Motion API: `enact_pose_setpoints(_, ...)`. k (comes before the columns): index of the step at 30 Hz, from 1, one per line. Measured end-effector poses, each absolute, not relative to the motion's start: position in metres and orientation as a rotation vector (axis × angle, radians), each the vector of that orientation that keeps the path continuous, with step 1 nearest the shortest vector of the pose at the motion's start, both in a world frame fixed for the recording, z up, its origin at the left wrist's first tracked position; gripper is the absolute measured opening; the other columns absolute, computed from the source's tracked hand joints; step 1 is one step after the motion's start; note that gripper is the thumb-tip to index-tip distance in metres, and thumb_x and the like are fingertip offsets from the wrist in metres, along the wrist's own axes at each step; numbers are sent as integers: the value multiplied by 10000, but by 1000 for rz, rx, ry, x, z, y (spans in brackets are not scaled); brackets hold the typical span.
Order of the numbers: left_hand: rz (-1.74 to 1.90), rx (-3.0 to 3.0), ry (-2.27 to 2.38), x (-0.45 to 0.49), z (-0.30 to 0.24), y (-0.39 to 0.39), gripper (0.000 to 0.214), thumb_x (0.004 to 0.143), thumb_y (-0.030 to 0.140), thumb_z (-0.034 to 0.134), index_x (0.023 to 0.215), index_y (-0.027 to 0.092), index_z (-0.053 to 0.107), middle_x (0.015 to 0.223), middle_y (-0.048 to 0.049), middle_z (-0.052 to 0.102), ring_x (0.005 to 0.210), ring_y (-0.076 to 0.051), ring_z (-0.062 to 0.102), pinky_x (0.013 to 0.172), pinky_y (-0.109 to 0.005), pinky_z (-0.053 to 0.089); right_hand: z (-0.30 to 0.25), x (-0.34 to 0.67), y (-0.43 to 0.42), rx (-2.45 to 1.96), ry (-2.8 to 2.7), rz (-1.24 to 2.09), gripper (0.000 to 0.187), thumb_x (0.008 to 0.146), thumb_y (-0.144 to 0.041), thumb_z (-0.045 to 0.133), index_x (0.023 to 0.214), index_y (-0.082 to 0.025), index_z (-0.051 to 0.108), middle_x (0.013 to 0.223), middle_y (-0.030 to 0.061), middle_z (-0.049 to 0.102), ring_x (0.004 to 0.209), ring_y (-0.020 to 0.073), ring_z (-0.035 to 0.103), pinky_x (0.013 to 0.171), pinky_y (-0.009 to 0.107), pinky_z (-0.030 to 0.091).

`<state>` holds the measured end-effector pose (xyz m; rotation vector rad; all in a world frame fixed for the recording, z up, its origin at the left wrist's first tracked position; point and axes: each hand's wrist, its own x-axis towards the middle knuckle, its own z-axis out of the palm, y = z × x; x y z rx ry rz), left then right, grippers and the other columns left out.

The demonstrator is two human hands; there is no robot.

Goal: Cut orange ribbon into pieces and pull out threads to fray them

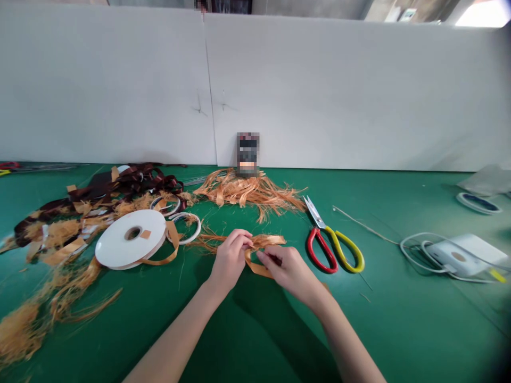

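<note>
My left hand (230, 259) and my right hand (288, 267) meet over the green table (399, 319), both pinching a strip of orange-brown ribbon (261, 254) that loops between them. The ribbon's frayed ends spread out to the left and right of my fingers. A white spool (130, 238) of the same ribbon lies to the left, its loose end curling toward my left hand. Scissors (333, 244) with one red and one yellow handle lie just right of my right hand, blades pointing away from me.
A heap of frayed orange threads (251, 191) lies behind my hands. Dark brown ribbon scraps (120, 186) and more orange fray cover the left side. Empty white rings (187, 226) sit beside the spool. A white device with coiled cable (459, 255) rests at right. White partition boards stand behind.
</note>
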<state>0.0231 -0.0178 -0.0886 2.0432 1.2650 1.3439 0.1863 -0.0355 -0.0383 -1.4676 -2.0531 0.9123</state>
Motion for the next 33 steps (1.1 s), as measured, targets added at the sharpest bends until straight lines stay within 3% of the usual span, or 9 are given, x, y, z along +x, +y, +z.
enact_pose_setpoints(5,1408,1817,1162,23,-82,-17,202,804,54,530,697,194,627,819,-29,657,793,-154,628,756,-287,515,-34,195,-38,-1027,-1455,1484,410,839,-450,577,545,-177,492,540,-27,369,532,105,296,521,279,199)
enact_pose_setpoints(9,1418,1660,1179,21,-82,-12,192,766,56,559,650,190,633,778,-31,661,762,-163,630,712,-291,518,-27,205,-38,-857,-1139,1459,470,829,-536,525,512,-206,414,505,-66,188,474,99,183,484,279,207)
enact_pose_setpoints(11,1410,1550,1182,20,-83,-11,150,774,101,585,659,183,636,808,-43,662,764,-169,636,683,-290,526,-23,210,-37,-754,-913,1387,373,827,-463,559,552,-217,505,506,-77,134,459,100,136,464,270,210)
enact_pose_setpoints(14,1332,1411,1113,19,-81,-10,96,774,207,643,687,167,657,854,-54,671,706,-166,652,656,-304,547,-20,213,-36,-772,-819,1310,126,802,-340,628,813,-236,697,504,-71,245,472,98,231,487,259,268)
enact_pose_setpoints(16,1257,1356,1045,20,-78,-10,120,753,256,680,685,157,671,853,-55,684,633,-156,650,639,-318,556,-23,208,-36,-909,-933,1312,186,774,-335,675,913,-218,715,555,-48,400,534,100,360,546,261,336)
enact_pose_setpoints(19,1148,1254,942,22,-74,-12,135,708,278,734,713,150,689,861,-56,697,614,-152,647,642,-322,552,-32,195,-37,-1147,-1139,1313,253,732,-371,730,909,-196,688,673,-15,560,641,121,496,630,275,399)
enact_pose_setpoints(26,1119,1080,909,24,-73,-14,149,712,281,749,759,152,692,815,-29,686,675,-139,633,696,-285,509,-46,178,-37,-1419,-1279,1124,436,709,-487,713,960,-147,605,520,-81,427,502,97,383,507,251,323)
enact_pose_setpoints(28,1149,1026,923,25,-74,-13,168,705,286,754,764,146,683,787,-22,675,681,-137,627,715,-287,499,-47,178,-37,-1461,-1254,1126,477,689,-487,728,991,-146,588,496,-85,448,471,92,369,483,246,294)
enact_pose_setpoints(33,1130,893,830,29,-73,-16,201,701,298,761,761,152,635,801,-2,638,665,-121,600,713,-291,482,-45,176,-37,-1349,-1231,1269,252,715,-409,687,784,-168,667,628,20,630,560,134,514,538,270,367)
